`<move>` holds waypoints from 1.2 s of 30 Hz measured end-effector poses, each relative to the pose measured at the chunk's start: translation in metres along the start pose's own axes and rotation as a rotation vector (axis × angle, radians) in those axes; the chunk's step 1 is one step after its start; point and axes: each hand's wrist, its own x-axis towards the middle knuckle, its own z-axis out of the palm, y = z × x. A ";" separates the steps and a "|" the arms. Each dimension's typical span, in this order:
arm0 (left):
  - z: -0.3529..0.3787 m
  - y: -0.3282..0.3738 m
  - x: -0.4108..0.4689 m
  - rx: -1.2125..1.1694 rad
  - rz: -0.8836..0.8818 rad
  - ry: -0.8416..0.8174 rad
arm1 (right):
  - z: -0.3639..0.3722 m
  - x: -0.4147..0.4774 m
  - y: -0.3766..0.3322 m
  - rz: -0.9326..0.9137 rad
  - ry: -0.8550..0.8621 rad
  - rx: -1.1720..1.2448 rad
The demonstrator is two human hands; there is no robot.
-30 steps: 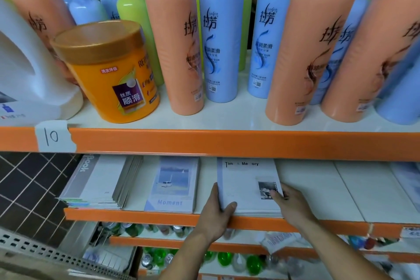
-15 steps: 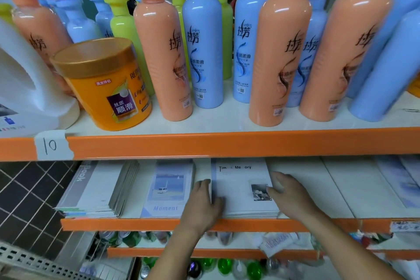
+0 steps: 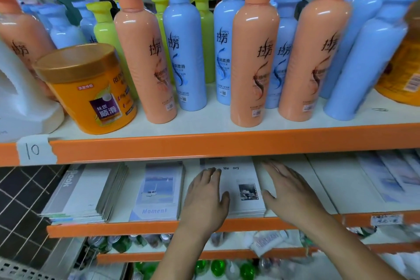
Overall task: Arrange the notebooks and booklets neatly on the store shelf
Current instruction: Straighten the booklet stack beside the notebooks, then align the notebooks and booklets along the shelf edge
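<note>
With fingers [image 3: 210, 175] straight, our left hand [image 3: 205, 200] and right hand [image 3: 293, 195] flanked the Memory notebook stack [image 3: 243, 179]; uneven pushing could have skewed its covers.

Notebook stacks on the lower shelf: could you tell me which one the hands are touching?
The white "Memory" stack: left hand on its left side, right hand at its right. The blue "Moment" stack lies left of them.
</note>
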 end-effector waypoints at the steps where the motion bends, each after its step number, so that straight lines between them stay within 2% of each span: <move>1: 0.002 0.006 0.001 0.003 0.007 0.000 | -0.001 -0.001 0.005 0.012 -0.005 0.000; 9: 0.022 0.054 0.014 0.032 0.018 -0.026 | -0.007 -0.007 0.046 0.029 -0.072 0.011; 23: 0.079 0.180 0.029 0.086 -0.062 -0.094 | -0.042 -0.022 0.173 0.018 -0.134 0.062; 30: 0.106 0.228 0.035 0.093 -0.027 -0.135 | -0.054 -0.036 0.218 0.028 -0.117 0.070; 36: 0.115 0.253 0.049 0.105 0.077 -0.160 | -0.059 -0.043 0.246 0.129 -0.102 0.078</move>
